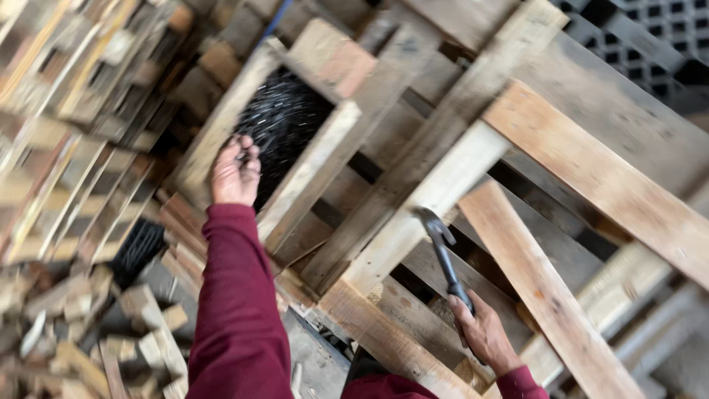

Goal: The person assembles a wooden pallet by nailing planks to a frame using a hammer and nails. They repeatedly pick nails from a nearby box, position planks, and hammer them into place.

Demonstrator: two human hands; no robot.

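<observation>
Nails [284, 118], thin and dark, fill the open wooden box [310, 174]. The left hand [235, 174] pinches some at its edge. The right hand [484, 334] grips a dark metal claw hammer [445, 255] over the wooden pallet [443, 185].

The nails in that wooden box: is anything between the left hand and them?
No. The left hand is already inside the open-topped wooden box, fingers touching the dark nails. Nothing visible covers them.
</observation>
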